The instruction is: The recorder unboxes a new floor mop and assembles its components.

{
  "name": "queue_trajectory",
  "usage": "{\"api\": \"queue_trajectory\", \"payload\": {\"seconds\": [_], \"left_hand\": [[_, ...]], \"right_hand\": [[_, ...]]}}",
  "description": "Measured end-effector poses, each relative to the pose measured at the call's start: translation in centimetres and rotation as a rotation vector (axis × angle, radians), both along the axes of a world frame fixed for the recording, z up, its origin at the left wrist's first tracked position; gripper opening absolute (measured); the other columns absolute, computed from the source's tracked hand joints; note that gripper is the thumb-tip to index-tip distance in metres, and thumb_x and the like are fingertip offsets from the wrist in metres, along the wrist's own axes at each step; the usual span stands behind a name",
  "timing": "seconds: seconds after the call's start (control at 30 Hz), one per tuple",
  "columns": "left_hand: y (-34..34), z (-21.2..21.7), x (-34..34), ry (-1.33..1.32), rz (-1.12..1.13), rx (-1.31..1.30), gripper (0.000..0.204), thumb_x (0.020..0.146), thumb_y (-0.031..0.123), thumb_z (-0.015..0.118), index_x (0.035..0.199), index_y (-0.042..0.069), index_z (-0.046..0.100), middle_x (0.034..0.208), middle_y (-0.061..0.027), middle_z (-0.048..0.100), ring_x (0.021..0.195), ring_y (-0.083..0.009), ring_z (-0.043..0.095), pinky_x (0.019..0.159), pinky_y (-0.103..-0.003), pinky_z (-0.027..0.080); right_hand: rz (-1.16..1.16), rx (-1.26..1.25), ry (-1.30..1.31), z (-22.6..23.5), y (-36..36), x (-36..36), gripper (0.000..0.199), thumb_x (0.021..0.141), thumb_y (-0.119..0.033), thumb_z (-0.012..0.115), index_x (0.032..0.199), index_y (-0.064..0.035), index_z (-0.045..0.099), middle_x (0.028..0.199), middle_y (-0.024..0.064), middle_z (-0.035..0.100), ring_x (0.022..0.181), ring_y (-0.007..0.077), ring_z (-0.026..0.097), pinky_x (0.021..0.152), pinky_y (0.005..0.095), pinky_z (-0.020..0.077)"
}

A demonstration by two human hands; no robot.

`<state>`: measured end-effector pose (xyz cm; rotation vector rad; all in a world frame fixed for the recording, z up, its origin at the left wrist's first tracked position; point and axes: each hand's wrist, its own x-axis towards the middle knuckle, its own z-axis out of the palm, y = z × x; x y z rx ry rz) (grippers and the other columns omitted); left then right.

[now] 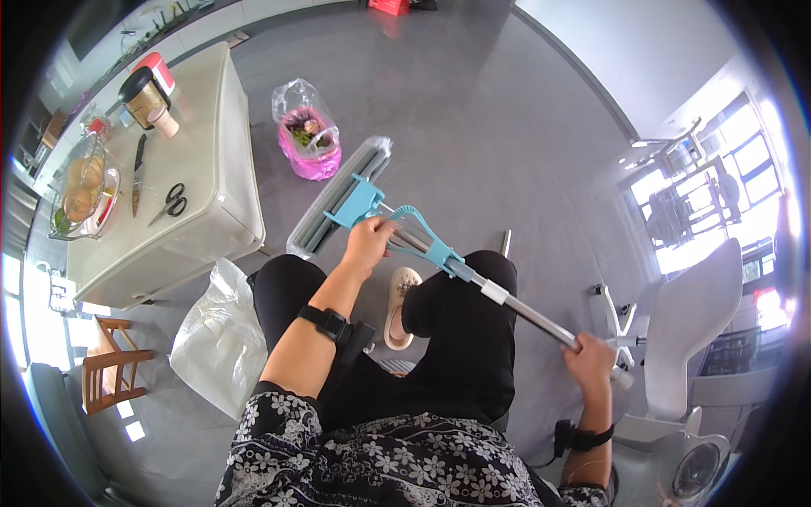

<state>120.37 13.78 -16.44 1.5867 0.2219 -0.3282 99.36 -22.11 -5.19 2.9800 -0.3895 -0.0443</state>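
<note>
A sponge mop (356, 203) with a light-blue head, a grey sponge bar and a silver pole lies slantwise across my lap. Clear plastic seems to cover the sponge bar. My left hand (369, 242) is closed around the pole just below the blue head, beside the curved blue lever (416, 218). Farther down, to the right, my right hand (590, 362) grips the pole near its lower end. A white collar (494, 291) sits on the pole between my hands. Beyond my right knee a short metal tube (507, 242) shows partly.
At left stands a cream table (201, 150) bearing scissors (171, 204), a knife (138, 169), jars and a wire fruit basket (83, 194). A pink bag (314, 160) rests on the grey floor. White plastic (215, 338) lies by my left leg; a white chair (688, 325) stands right.
</note>
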Motion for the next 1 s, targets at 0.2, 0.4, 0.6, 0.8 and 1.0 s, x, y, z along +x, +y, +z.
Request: {"api": "queue_trajectory", "payload": {"seconds": [0.2,0.4,0.6,0.8,1.0], "left_hand": [[0.1,-5.2,0.5,0.254,-0.055,-0.093,0.025,0.082,0.031,0.056,0.08,0.006,0.056,0.076,-0.0037,0.053,0.067,-0.0146,0.053,0.057,-0.027,0.046],[0.1,-6.3,0.2,-0.115,-0.082,0.434,0.071,0.073,0.029,0.065,0.13,0.003,0.033,0.122,-0.0185,0.043,0.108,-0.0292,0.046,0.089,-0.041,0.04],[-3.0,-0.6,-2.6,-0.886,-0.397,0.497,0.08,0.063,0.015,0.073,0.132,0.01,0.033,0.13,-0.0143,0.038,0.118,-0.035,0.036,0.1,-0.04,0.029],[-3.5,-2.6,-1.2,-0.903,-0.241,0.407,0.063,0.069,0.011,0.068,0.125,0.007,0.04,0.109,-0.0155,0.051,0.101,-0.0314,0.048,0.089,-0.04,0.038],[-6.6,-1.5,0.3,-0.881,0.334,1.589,0.022,0.083,0.005,0.056,0.103,0.001,0.05,0.096,-0.0085,0.057,0.087,-0.0193,0.054,0.078,-0.03,0.045]], "right_hand": [[0.156,-0.127,0.001,7.1,5.2,4.6,0.026,0.063,-0.028,0.071,0.065,-0.0073,0.056,0.059,0.0096,0.056,0.06,0.0299,0.057,0.057,0.0403,0.0409],[0.401,-0.145,0.011,8.6,8.3,8.9,0.022,0.066,-0.025,0.068,0.064,-0.0067,0.057,0.058,0.0094,0.056,0.059,0.0293,0.056,0.056,0.0396,0.0396],[0.753,-0.119,-0.214,6.4,11.5,14.6,0.004,0.058,-0.011,0.06,0.057,-0.0111,0.057,0.055,0.0052,0.054,0.056,0.0253,0.056,0.051,0.0387,0.0394],[0.953,-0.261,-0.01,7.1,17.9,18.6,0.007,0.06,-0.016,0.063,0.054,-0.0134,0.06,0.054,0.0032,0.06,0.055,0.019,0.061,0.044,0.0326,0.0406],[1.329,-0.041,-0.43,7.9,17.6,18.7,0.01,0.062,-0.019,0.064,0.07,-0.0137,0.062,0.075,-0.0038,0.058,0.083,0.0143,0.053,0.073,0.0342,0.0419]]}}
